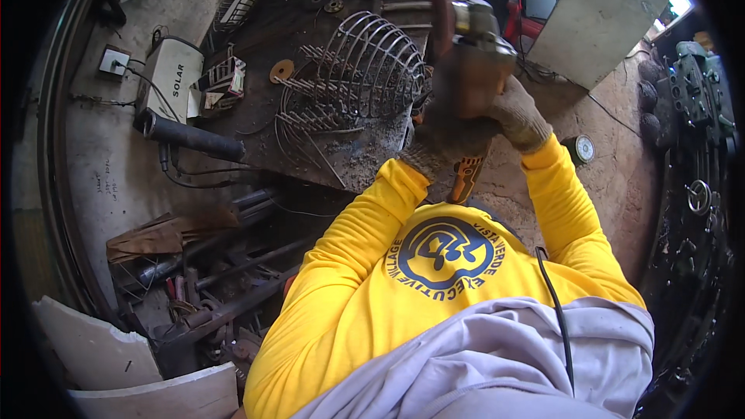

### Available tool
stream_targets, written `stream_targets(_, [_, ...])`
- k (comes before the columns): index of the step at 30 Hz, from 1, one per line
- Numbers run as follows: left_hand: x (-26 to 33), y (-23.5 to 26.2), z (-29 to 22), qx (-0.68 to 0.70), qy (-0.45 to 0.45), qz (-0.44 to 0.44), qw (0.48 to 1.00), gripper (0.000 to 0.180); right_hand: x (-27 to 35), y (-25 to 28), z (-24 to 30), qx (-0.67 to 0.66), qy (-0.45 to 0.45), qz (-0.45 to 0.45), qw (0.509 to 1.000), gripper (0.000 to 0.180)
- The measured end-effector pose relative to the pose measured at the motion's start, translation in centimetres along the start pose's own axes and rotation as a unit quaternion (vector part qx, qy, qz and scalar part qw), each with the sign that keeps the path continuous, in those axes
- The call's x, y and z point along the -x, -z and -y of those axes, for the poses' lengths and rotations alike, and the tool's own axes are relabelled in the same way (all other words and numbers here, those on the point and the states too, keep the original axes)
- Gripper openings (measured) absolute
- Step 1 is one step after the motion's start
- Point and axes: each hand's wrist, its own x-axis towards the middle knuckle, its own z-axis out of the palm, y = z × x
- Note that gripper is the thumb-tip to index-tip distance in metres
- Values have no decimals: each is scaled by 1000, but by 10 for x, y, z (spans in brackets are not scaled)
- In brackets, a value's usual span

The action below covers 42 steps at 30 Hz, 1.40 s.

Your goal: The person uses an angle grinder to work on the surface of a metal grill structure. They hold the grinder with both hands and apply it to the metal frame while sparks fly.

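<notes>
An angle grinder [467, 175] with a yellow and black body is raised in front of my chest. Motion blurs its metal head [475, 19], and a brown disc [443, 19] shows nearly edge-on at its left side. My right hand [524, 114], in a knit work glove, is closed around the grinder from the right. Dark and partly blurred, my gloved left hand [446, 142] grips its body from below left. Just left of the grinder, a cage of curved metal bars [375, 50] lies on the dark workbench [260, 120], beside several short twisted rods [314, 118].
A tan disc [281, 71] lies on the bench. Left of it are a white box [172, 77] and a black cylindrical tool [194, 138] with a cable. Scrap metal [206, 295] fills the space below. A round can [580, 149] stands on the floor at right, near dark machinery [702, 97].
</notes>
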Motion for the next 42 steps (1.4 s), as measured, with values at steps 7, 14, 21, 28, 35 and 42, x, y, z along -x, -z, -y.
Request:
stream_targets(7, [-42, 22, -42, -421, 205, 202, 860, 62, -3, 56, -67, -247, -3, -109, 963, 49])
stream_targets(14, [-116, 122, -36, -701, 204, -178, 660, 69, -14, 101, -92, -152, 33, -158, 975, 50])
stream_targets(21, [-165, 167, 9, -682, 441, -113, 572, 71, -13, 110, -94, -69, -8, -122, 990, 56])
stream_targets(28, [-86, 133, -59, -670, 229, -118, 696, 54, -12, 121, -111, -56, -41, -74, 995, 64])
stream_targets(35, [1, 137, -89, -520, 61, -335, 783, 29, -12, 96, -106, 4, 2, -7, 1000, 71])
stream_targets(42, [-56, 122, -116, -665, 25, -187, 723, 18, -6, 93, -117, -3, -32, -37, 999, 74])
